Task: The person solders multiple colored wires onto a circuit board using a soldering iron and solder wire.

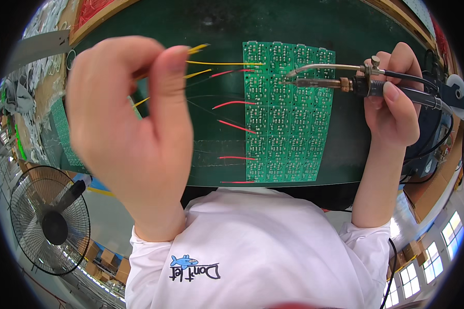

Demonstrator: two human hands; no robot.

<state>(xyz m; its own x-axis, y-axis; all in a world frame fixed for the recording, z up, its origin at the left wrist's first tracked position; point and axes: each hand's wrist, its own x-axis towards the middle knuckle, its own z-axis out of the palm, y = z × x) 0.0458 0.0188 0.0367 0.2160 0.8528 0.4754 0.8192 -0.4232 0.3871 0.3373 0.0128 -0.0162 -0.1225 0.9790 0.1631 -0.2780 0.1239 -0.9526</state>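
A green panel of circuit boards (pixel 287 139) lies on the dark green bench. My left hand (pixel 131 108), left of it, is closed in a pinch on several yellow wires (pixel 222 63). One of these runs straight to the panel's top left part; others fan out near the thumb. Fingers of my right hand (pixel 397 105) are wrapped round a soldering iron (pixel 361 85) with a thin metal feed tube (pixel 331 66) clamped above it. Its tip is over the upper middle of the panel; contact cannot be made out. Several red wires (pixel 236 126) stick out from the panel's left edge.
A second green circuit panel (pixel 63 131) is partly hidden behind my left hand. At the right stands a dark blue device (pixel 423 136) with black cables. Wooden strips (pixel 100 21) edge the bench's far side. Below left is a black fan (pixel 51 226).
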